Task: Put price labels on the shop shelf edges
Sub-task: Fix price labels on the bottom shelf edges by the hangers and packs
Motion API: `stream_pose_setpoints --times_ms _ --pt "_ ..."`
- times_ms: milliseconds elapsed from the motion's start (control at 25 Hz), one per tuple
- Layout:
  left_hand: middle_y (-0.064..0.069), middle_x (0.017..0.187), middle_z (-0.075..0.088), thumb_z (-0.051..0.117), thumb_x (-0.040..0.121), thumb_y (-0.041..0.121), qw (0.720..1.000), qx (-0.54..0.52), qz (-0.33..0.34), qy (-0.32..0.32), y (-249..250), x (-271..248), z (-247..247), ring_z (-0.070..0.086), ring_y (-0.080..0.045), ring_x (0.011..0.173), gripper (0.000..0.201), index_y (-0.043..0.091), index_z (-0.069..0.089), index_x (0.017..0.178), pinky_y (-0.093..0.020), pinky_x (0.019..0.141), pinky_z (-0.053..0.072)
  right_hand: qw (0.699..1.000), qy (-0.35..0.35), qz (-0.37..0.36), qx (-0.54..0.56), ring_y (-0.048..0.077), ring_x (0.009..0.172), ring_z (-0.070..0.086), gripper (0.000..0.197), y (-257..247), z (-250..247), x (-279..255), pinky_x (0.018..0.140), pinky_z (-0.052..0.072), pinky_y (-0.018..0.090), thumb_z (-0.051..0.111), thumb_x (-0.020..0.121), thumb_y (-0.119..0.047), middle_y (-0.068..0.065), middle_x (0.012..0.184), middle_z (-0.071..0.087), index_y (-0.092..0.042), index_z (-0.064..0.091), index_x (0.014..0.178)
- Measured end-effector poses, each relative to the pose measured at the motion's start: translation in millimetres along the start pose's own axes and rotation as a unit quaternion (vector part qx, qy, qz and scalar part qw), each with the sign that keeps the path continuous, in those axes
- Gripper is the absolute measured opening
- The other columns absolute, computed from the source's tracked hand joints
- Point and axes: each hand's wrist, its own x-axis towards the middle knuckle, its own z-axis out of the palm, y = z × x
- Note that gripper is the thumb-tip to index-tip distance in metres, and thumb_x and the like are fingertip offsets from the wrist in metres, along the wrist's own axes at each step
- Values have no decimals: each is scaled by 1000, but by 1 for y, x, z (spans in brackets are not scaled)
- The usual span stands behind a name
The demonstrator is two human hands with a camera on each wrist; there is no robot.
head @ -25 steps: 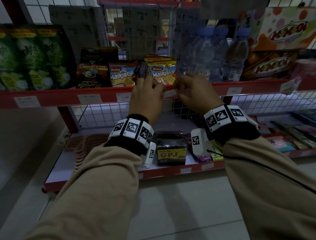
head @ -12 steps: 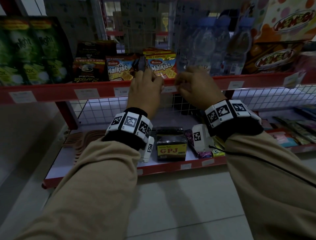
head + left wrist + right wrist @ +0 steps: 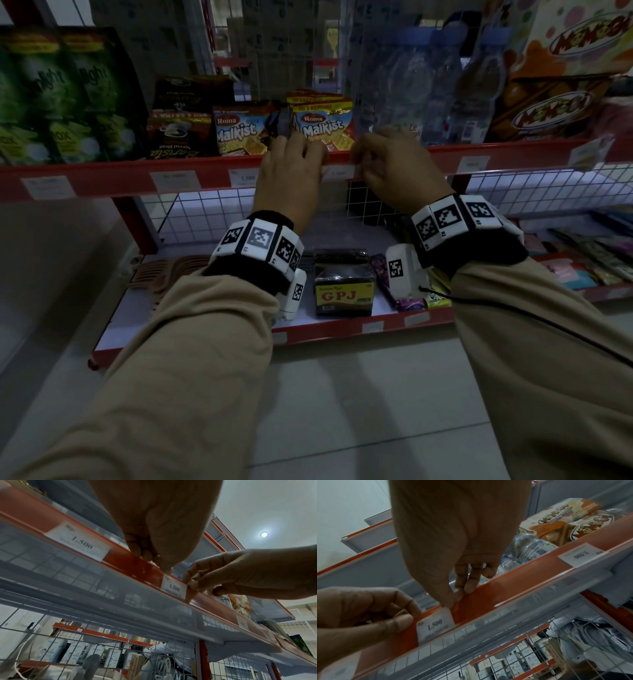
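Note:
A white price label (image 3: 339, 172) reading 1.500 sits on the red shelf edge (image 3: 102, 178) below the Malkist packets. My left hand (image 3: 318, 164) pinches its left end; in the right wrist view the left hand (image 3: 411, 615) has its thumb on the label (image 3: 435, 626) and a finger behind it. My right hand (image 3: 356, 161) pinches the right end. The left wrist view shows the right hand (image 3: 190, 582) at the upper right corner of the label (image 3: 174, 586), and my left hand (image 3: 159, 563) on the strip's top edge. The right hand (image 3: 453, 597) touches the label's top corner.
Other labels (image 3: 243, 177) sit along the same edge to the left, and one (image 3: 473, 163) to the right. Malkist packets (image 3: 323, 126) and water bottles (image 3: 428, 92) stand just behind my hands. A GPJ box (image 3: 344, 294) lies on the lower shelf.
Both hands stay on the label at the same spot on the shelf edge. The label now lies level along the strip. My head view has shifted slightly.

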Motion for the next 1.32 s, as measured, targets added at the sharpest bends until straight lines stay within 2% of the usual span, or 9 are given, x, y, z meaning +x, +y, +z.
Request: stream_pose_setpoints --times_ms 160,320,480,640,840,960,1040,1120,1320 --pt "-10 119 48 44 95 17 1000 -13 5 14 0 -6 0 43 -27 106 23 12 52 116 -37 88 36 999 35 -6 32 31 108 47 23 4 2 -4 87 39 36 53 83 -11 11 108 60 -13 61 105" --pt "-10 121 47 50 92 16 999 -22 0 42 -1 -14 2 42 -27 110 28 12 53 119 -35 90 38 996 86 -10 9 34 112 43 32 5 10 -12 90 37 36 58 80 -12 16 112 54 -12 62 112" --pt "-9 134 42 52 90 24 998 -12 -13 58 6 -30 13 36 -29 126 46 15 44 135 -38 103 33 992 123 -19 3 34 113 43 37 8 20 -23 91 37 35 61 81 -13 16 116 52 -12 60 118" --pt "-10 152 24 52 89 22 1000 -17 -8 23 14 -52 34 21 -30 140 57 18 34 143 -44 112 26 986 156 -42 28 33 104 47 31 13 44 -46 86 35 29 60 81 -10 17 110 54 -7 62 112" --pt "-9 138 44 56 82 17 999 -30 21 -17 26 -108 80 40 -31 124 48 18 50 129 -43 97 32 992 90 -11 83 33 98 50 30 31 100 -96 79 34 26 61 78 -4 17 104 55 -5 62 108" --pt "-5 129 50 54 83 18 991 -30 22 -125 34 -154 114 46 -28 114 43 18 51 126 -39 92 32 997 8 10 82 36 96 53 29 39 142 -134 75 42 32 64 78 -2 17 102 56 -5 63 107" --pt "-4 132 47 51 85 19 979 -25 31 -200 36 -180 135 44 -27 117 47 18 46 132 -39 96 31 995 -46 19 89 38 97 54 31 43 164 -159 75 47 39 65 76 -1 18 104 58 -5 63 107" --pt "-5 141 41 49 87 19 966 -17 40 -255 35 -197 151 38 -27 125 52 16 39 138 -39 101 29 993 -78 25 87 36 95 55 34 45 182 -183 74 47 38 67 72 0 16 103 60 -6 64 105" --pt "-7 151 27 48 89 18 948 -7 43 -315 30 -213 175 26 -27 136 62 11 26 146 -40 108 26 987 -160 20 20 40 90 57 30 44 211 -210 71 51 43 66 69 -1 19 106 60 -1 63 98"
